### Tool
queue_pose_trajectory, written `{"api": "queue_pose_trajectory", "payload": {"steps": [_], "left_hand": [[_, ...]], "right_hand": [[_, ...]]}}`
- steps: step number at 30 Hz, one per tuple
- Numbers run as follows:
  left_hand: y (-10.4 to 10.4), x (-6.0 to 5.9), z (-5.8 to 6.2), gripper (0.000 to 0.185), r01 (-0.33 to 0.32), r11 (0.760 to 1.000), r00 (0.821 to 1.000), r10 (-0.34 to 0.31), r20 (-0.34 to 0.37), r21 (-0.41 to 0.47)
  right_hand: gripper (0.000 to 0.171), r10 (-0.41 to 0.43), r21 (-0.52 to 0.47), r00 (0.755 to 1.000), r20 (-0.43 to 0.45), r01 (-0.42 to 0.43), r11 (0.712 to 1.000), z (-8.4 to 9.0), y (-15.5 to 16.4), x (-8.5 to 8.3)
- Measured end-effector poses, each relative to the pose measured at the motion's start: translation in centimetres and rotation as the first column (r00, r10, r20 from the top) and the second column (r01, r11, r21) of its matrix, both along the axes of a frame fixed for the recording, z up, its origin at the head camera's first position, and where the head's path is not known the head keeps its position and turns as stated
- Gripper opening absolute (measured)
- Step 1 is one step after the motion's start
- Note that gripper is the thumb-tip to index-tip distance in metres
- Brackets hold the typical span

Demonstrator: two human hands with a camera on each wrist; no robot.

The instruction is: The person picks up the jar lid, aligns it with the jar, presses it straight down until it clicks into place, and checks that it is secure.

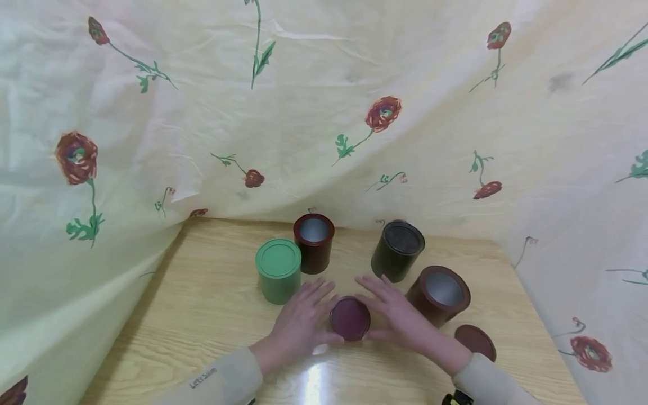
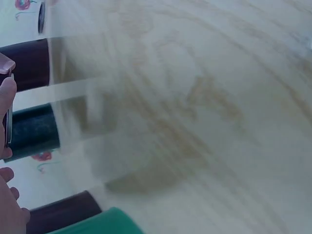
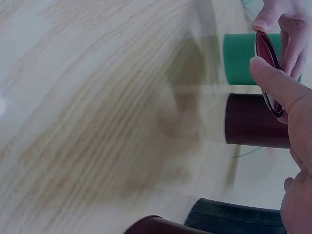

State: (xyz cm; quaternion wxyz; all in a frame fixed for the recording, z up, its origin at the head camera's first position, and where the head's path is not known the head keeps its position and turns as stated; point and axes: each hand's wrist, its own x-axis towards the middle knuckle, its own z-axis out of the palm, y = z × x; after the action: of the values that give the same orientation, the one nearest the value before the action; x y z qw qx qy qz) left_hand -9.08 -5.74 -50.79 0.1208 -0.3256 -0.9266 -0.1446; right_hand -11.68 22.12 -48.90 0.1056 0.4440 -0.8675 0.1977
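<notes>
Two hands meet over a dark red lid (image 1: 350, 318) in the head view: the left hand (image 1: 302, 322) and the right hand (image 1: 400, 318) each pinch an edge of it, holding it just above the wooden table (image 1: 192, 315). Around them stand a green can (image 1: 278, 270) with its lid on, a small open maroon can (image 1: 314, 242) behind it, a black can (image 1: 397, 250), and a larger open maroon can (image 1: 438, 295) beside the right wrist. A brown lid (image 1: 475, 341) lies flat near the right sleeve.

The left wrist view is blurred; fingertips (image 2: 6, 92) at the left edge hold the lid's thin rim, cans lying beyond.

The right wrist view shows the thumb (image 3: 275, 83) pressed on the lid's (image 3: 267, 58) rim, with the other hand's fingers (image 3: 287, 29) curled round the far edge.
</notes>
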Motion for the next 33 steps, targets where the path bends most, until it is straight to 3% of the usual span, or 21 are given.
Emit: {"api": "queue_pose_trajectory", "payload": {"steps": [4,11,22,27,33], "left_hand": [[-0.2,-0.1,1.3,0.086,0.013,1.000,0.999,-0.013,-0.039,-0.001],[-1.0,-0.7,3.4,0.084,0.050,0.999,0.984,-0.049,-0.171,-0.001],[-2.9,-2.7,6.9,0.084,0.081,0.997,0.979,-0.077,-0.189,0.014],[-4.1,-4.0,8.1,0.082,0.088,0.996,0.984,-0.082,-0.156,0.032],[-5.5,-5.8,9.8,0.083,0.066,0.997,0.980,-0.072,-0.187,-0.039]], "right_hand": [[0.086,0.035,-0.037,0.999,-0.035,-0.036,0.999,1.0,-0.1,0.0],[0.086,0.042,-0.043,0.997,-0.068,-0.045,0.998,2.6,-0.6,-0.3],[0.087,0.043,-0.078,0.989,-0.140,-0.054,0.996,4.9,-2.3,-2.0],[0.086,0.022,-0.077,0.990,-0.143,-0.033,0.997,5.6,-3.3,-3.3],[0.086,0.009,-0.082,0.989,-0.145,-0.021,0.996,6.5,-4.8,-5.1]]}}
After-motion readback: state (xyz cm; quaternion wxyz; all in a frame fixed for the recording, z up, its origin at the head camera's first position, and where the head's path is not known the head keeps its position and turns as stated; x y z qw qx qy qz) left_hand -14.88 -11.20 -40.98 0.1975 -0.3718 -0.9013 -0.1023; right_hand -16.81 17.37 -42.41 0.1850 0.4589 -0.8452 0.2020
